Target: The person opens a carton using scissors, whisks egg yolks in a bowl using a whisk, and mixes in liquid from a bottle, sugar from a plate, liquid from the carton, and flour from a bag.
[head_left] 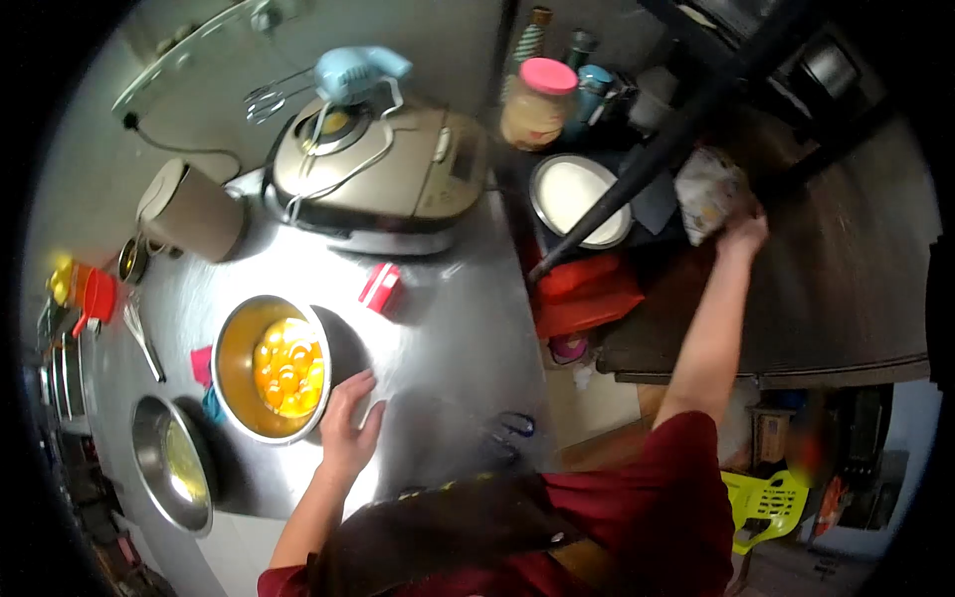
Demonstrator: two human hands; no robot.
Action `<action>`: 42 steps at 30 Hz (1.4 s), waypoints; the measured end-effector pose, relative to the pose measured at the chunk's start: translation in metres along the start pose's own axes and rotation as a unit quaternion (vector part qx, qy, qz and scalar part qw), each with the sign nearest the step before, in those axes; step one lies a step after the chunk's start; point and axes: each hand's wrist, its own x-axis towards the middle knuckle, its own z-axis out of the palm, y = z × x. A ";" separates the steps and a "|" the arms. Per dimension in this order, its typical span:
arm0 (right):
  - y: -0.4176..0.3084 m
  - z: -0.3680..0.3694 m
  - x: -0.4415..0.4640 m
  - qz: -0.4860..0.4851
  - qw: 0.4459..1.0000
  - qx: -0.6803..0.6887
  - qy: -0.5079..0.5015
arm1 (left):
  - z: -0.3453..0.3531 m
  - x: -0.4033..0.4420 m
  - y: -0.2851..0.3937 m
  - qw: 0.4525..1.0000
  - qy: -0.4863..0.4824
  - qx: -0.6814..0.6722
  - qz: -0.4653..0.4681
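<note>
Our left hand [346, 426], fingers apart, sits right beside the pot [235, 363] of yolks [288, 380] toward the counter's [448, 343] front-left corner, perhaps to steady it; beyond its right edge, our right hand [744, 235] clamps a patterned bag [707, 189], probably by its side for control.

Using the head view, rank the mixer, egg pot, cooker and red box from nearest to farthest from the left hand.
From the left hand:
1. Egg pot: right beside it, on its left.
2. Red box: beyond the fingertips.
3. Cooker: farther back, behind the box.
4. Mixer: farthest, on top of the cooker.
</note>
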 end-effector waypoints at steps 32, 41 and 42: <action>0.058 -0.050 -0.488 -0.074 0.662 -0.275 -0.693 | -0.030 -0.108 -0.017 0.932 -0.082 -0.274 -0.221; 0.060 -0.053 -0.483 -0.021 0.649 -0.308 -0.695 | -0.064 -0.107 0.007 0.997 -0.050 -0.005 -0.064; 0.056 -0.054 -0.479 -0.022 0.650 -0.310 -0.694 | -0.064 -0.105 0.011 0.998 -0.052 0.030 -0.026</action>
